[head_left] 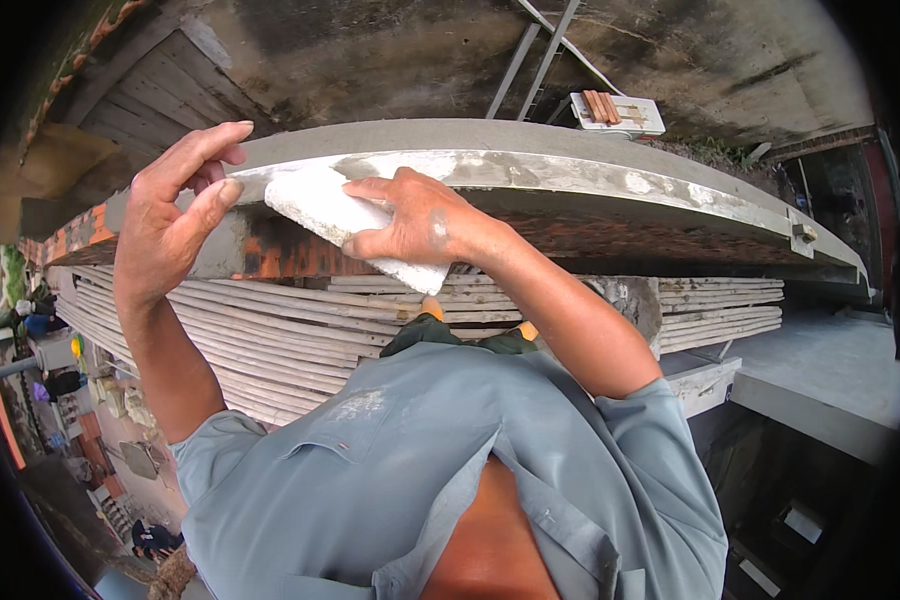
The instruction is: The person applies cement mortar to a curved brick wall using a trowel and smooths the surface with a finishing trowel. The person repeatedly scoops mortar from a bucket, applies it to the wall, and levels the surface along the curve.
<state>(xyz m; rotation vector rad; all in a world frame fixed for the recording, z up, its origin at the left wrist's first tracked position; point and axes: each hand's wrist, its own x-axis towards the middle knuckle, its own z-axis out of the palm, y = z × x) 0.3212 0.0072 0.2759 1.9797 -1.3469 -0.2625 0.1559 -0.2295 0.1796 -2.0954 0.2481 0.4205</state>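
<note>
My right hand (415, 215) grips a white, rough-surfaced foam block (305, 198), thumb on one side and fingers on the other. The block lies tilted against the near edge of a cement-topped wall (530, 135), over a pale strip (560, 172) smeared with white and grey. White residue marks the back of this hand. To the left, my left hand (175, 215) is raised beside the wall, thumb and fingers apart with nothing between them. Its fingertips are near the wall's top edge, and I cannot tell whether they touch it.
Below the wall's edge runs reddish brickwork (290, 250). A platform of bamboo poles (240, 330) lies under my feet. At right, a metal clamp (802, 235) sits on the strip. Bricks (600, 106) rest on a white unit beyond the wall. Far below left are people and rubble.
</note>
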